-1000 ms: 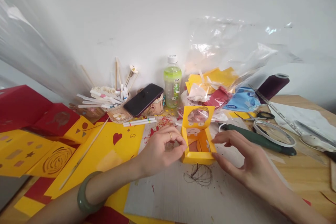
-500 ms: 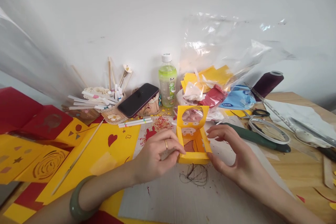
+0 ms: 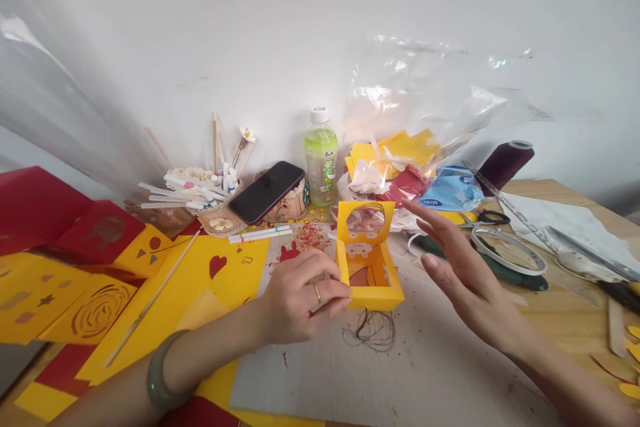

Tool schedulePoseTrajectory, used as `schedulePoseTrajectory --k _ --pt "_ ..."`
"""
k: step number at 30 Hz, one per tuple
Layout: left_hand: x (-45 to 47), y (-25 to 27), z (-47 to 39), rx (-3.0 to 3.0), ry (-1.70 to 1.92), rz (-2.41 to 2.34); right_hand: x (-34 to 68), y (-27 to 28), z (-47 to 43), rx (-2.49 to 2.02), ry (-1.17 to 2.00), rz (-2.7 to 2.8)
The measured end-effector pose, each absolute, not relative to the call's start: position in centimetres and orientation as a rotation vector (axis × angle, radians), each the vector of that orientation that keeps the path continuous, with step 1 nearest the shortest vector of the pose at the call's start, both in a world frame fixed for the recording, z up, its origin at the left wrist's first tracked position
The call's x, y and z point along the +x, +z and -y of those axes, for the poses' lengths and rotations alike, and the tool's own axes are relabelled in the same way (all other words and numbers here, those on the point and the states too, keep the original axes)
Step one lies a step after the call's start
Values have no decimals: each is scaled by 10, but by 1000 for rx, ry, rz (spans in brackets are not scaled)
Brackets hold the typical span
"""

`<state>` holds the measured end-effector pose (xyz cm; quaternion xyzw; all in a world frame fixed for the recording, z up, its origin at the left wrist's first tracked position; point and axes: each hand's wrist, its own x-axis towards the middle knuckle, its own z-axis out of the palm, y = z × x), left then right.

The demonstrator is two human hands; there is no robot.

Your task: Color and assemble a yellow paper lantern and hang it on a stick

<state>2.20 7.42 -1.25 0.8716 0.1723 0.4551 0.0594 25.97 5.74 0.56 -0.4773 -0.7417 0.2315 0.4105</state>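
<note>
A small yellow paper box (image 3: 376, 296) stands on the grey board (image 3: 320, 373), its flap raised at the back. The flap has a round cut-out, and paper shapes show inside the box. My left hand (image 3: 305, 293), with a ring and a green bangle, pinches the box's left front corner. My right hand (image 3: 463, 280) is held up to the right of the box, fingers spread, touching nothing. A tangle of dark thread (image 3: 370, 331) lies just in front of the box.
Left are yellow sheets (image 3: 200, 293) with cut-outs and a thin stick (image 3: 150, 300). Behind stand a phone (image 3: 267, 191), white-capped markers (image 3: 185, 193) and a green drink bottle (image 3: 321, 160). Right lie a tape roll (image 3: 510, 250), scissors (image 3: 493, 217) and a purple thread spool (image 3: 506, 165).
My right hand has let go of the box's right side and moved up and to the right, its fingers opening. My left hand stays on the left corner.
</note>
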Motion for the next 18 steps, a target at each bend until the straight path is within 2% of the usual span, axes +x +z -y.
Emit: schedulePoseTrajectory --k 9,18 --pt "23 -10 -74 2826 1484 -470 256 -1 -55 -1162 481 1898" --pt "21 -13 -71 2992 1542 -503 249 2 -50 -962 -126 2100"
